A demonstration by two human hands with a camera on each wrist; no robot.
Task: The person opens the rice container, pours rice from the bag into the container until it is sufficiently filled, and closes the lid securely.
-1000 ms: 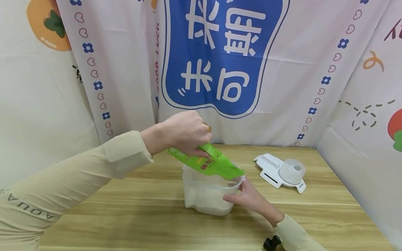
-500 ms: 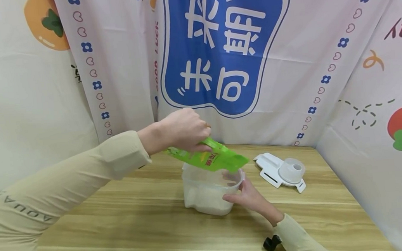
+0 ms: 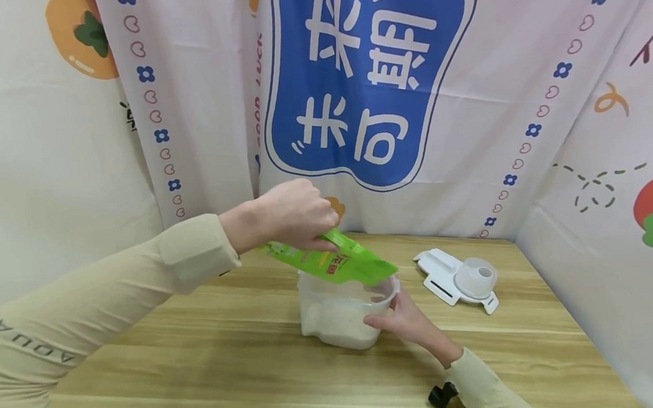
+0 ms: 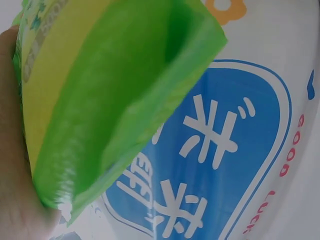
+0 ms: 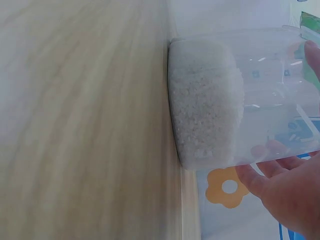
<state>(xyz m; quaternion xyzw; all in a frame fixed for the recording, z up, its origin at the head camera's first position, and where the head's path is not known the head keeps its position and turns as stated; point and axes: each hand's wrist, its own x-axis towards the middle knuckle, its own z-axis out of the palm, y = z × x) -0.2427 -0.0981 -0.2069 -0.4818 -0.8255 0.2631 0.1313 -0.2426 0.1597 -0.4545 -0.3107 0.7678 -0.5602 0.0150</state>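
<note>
My left hand (image 3: 296, 215) grips a green plastic bag (image 3: 359, 265) with red lettering and tilts it over a clear plastic container (image 3: 312, 293). The bag's cut mouth slopes down to the right, above the container's rim. In the left wrist view, the open edge of the bag (image 4: 140, 110) fills much of the frame. My right hand (image 3: 405, 320) holds the container's right side, thumb in front and fingers behind. The container stands upright on the table. White rice-like grains (image 5: 205, 105) fill its lower part, as the right wrist view shows.
Right of the container, a white lid (image 3: 439, 269) lies on the wooden table (image 3: 201, 364), with a clear cup (image 3: 476, 279) on it. A printed cloth (image 3: 470, 143) hangs behind the table. Near my right sleeve is a small black mount (image 3: 442, 397).
The bag's mouth lifted slightly by half a second ago, then dipped again and shifted a little left. My right hand and the container hold their place.
</note>
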